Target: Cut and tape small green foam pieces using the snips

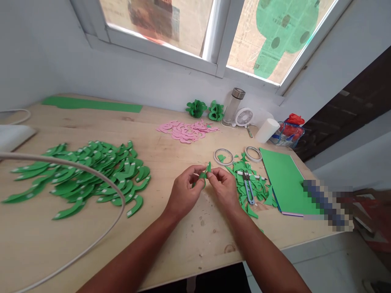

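Observation:
Both hands meet over the middle of the table around a small green paper piece (pixel 209 167). My left hand (pixel 187 188) pinches it from the left, its fingers curled. From the right, my right hand (pixel 223 186) grips the same piece between thumb and fingers. Much of the piece is hidden by the fingers. Just right of my right hand lie green paper scraps (pixel 259 189), with blue-handled thread snips (pixel 249 191) and a white pen (pixel 259 176) on top. Curved green paper strips with white tabs (pixel 100 171) form a large pile to the left.
Behind the hands lie pink paper cutouts (pixel 186 131) and two green paper flowers (pixel 196 108). Two tape rolls (pixel 223 156) sit near the scraps. Green sheets (pixel 288 183) lie right. A glass bottle (pixel 232 106) and small fan (pixel 244 117) stand at the back. A pale cable (pixel 117 195) arcs across the left.

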